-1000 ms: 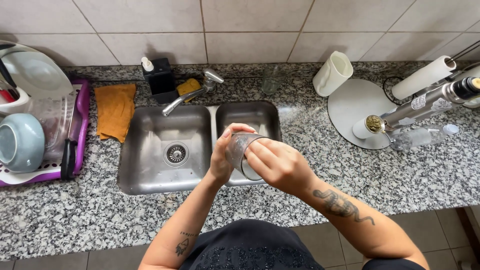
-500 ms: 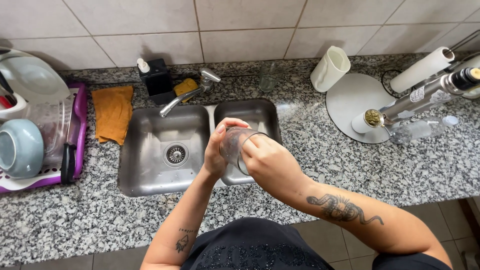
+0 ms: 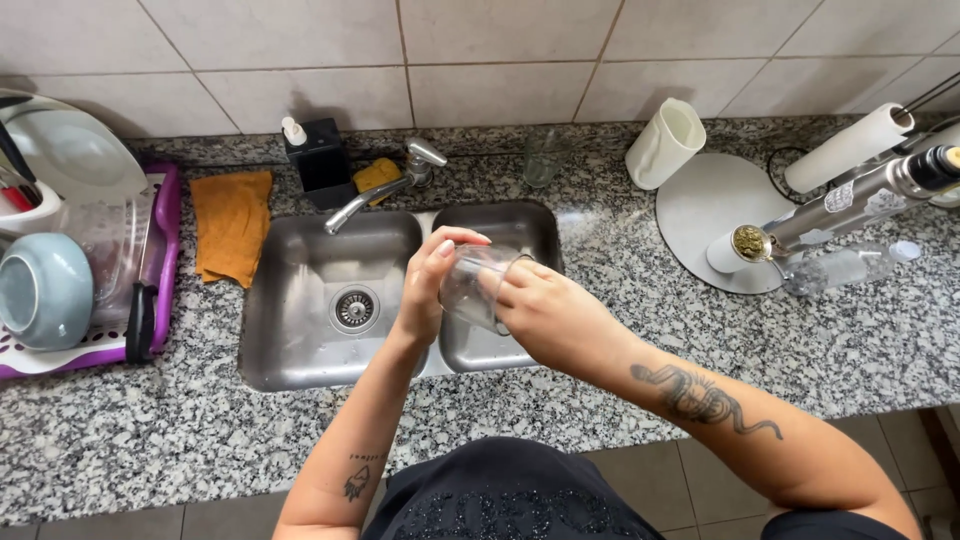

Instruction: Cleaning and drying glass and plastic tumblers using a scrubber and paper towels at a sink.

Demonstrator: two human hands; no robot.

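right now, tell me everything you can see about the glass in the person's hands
The glass is a clear, colourless tumbler, seemingly plain-walled and empty. It is tipped on its side above the steel double sink, over the divider and right basin. The left hand wraps its base end, fingers curled over the top. The right hand covers the mouth end, fingers apparently reaching inside. Nothing else touches it.

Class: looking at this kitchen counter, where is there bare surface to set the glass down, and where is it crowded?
Bare granite counter runs along the front edge below the sink, and right of the sink below the round white board. Crowded: the purple dish rack at left, and the far right by the paper towel roll.
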